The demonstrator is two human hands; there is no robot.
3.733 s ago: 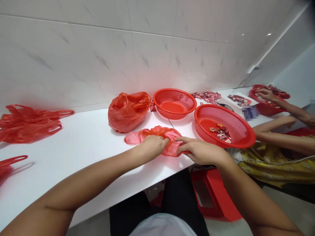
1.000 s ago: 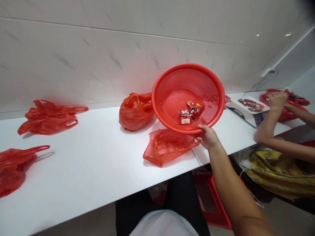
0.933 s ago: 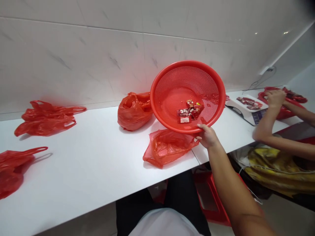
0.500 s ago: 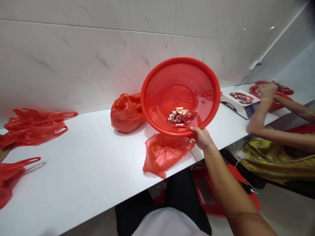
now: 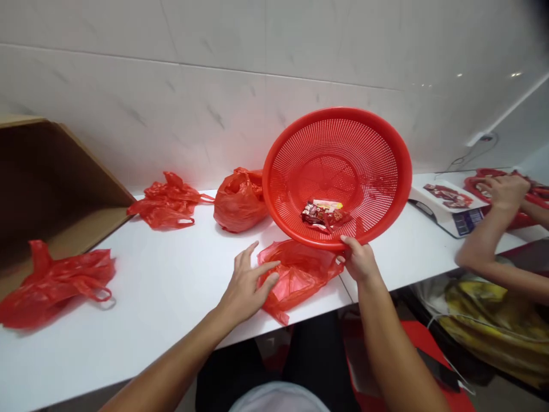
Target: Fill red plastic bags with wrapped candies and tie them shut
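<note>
My right hand point(image 5: 360, 260) grips the near rim of a red plastic colander point(image 5: 337, 123), which is tilted toward me. Several small wrapped packets point(image 5: 325, 217) lie low inside it, in dark red and pale wrapping. Under the colander, an opened red plastic bag point(image 5: 295, 280) rests on the white table near its front edge. My left hand point(image 5: 249, 283) reaches in at the bag's left side with fingers spread and nothing in them. Whether its fingertips touch the bag, I cannot tell.
A full red bag point(image 5: 240, 203) stands by the wall, beside a crumpled red bag point(image 5: 169, 200). At left are another red bag point(image 5: 60, 283) and a cardboard box point(image 5: 98, 194). On the right, a co-worker's hand point(image 5: 506, 191) is near a scale point(image 5: 441, 212) bearing packets.
My left hand has come from the far left to the open bag, leaving the crumpled red bag by the wall. The view has shifted left, bringing the cardboard box into sight.
</note>
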